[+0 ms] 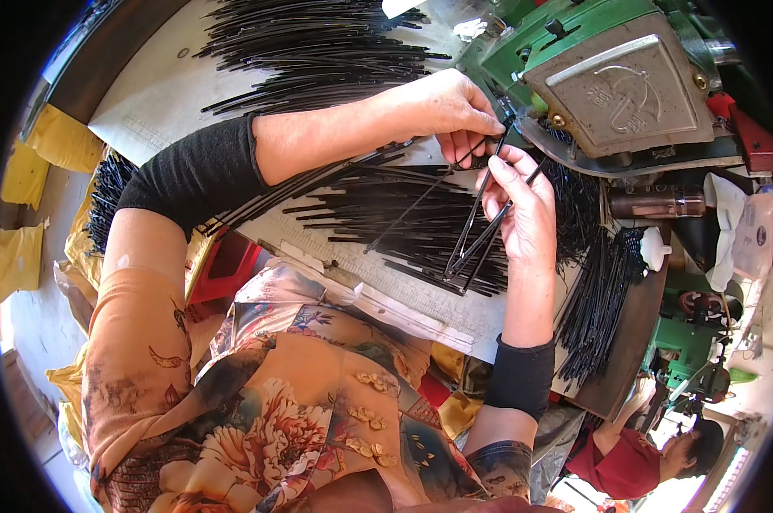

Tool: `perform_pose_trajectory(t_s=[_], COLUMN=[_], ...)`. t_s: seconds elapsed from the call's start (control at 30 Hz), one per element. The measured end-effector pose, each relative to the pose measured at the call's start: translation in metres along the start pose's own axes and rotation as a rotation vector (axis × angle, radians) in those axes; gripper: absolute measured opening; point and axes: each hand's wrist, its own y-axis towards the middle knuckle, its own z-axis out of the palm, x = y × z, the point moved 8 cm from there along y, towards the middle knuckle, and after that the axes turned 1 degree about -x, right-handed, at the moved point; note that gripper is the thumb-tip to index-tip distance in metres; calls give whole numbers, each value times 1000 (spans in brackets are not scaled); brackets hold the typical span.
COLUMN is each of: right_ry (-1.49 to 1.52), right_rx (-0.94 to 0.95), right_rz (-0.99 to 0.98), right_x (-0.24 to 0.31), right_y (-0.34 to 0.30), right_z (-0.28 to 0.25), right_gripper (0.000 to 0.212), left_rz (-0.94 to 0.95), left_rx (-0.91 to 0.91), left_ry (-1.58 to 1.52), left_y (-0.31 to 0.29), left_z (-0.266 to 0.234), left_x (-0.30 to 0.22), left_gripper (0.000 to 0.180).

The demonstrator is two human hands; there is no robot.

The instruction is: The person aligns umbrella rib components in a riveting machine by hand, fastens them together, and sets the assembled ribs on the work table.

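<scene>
My right hand (523, 201) is closed round a few jointed black umbrella ribs (465, 239), which slant down and to the left from its fingers. Close beside it, my left hand (459, 107) pinches with thumb and fingers at the upper end of a thin rib, in front of the head of a green machine (536, 56). The fingertips partly hide the exact point held. Beneath both hands, a layer of loose black ribs (361, 205) lies across the pale worktable (160, 85).
A large heap of ribs (318, 47) covers the far side of the table. More ribs (596, 308) hang in a bundle at the right edge. Yellow bags (61, 141) stand at the left. At lower right, a person in dark red (617, 462) sits near another green machine (686, 342).
</scene>
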Motion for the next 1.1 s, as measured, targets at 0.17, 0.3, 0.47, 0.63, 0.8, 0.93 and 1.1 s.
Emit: perform_pose_trajectory(t_s=[0.17,0.3,0.47,0.63,0.8,0.93,1.1], right_ry=[102,54,102,103,174,197,242], right_rx=[19,-29,-13,-7,-11,-7,-14], right_rz=[67,35,45,68,105,95,94], right_x=[-3,-8,-6,-10,-13,-13,-12], right_y=[1,2,2,3,3,1,-4], right_z=[2,4,3,2,2,5,12], right_gripper=[21,19,17,18,18,18,19], left_rz=[-30,12,-1,18,-59,-59,-20], left_rx=[4,3,-1,-8,-21,-9,-23], left_ry=[37,105,81,122,72,68,63], left_y=[3,4,4,5,6,4,2], left_z=[-1,0,-1,-2,-3,-3,-3], left_x=[-2,-2,-2,-2,2,1,0], left_gripper=[26,26,25,25,26,27,27])
